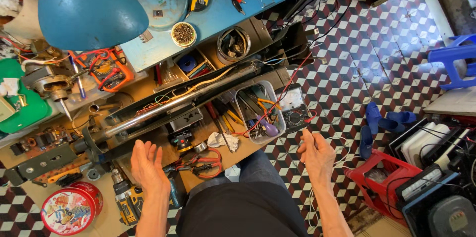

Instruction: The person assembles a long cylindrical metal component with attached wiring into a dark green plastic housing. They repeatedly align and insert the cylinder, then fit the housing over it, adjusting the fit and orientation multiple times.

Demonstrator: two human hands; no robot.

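My left hand (148, 165) hovers open, palm turned inward, over the cluttered wooden bench just below a long metal tube assembly (178, 103) with wires running along it. It holds nothing. My right hand (315, 153) is off the bench's right edge, fingers pinched on a thin white wire (331, 140) near the multimeter (293, 108). Red and black meter leads run from the multimeter across a clear plastic tub of tools (258, 113).
A blue lamp shade (89, 9) hangs at top left. A cordless drill (126, 200), round red tin (69, 209), red pliers (206, 162) and white rag (222, 140) lie near my left hand. A red crate (379, 177), blue sandals and a blue stool stand on the checkered floor.
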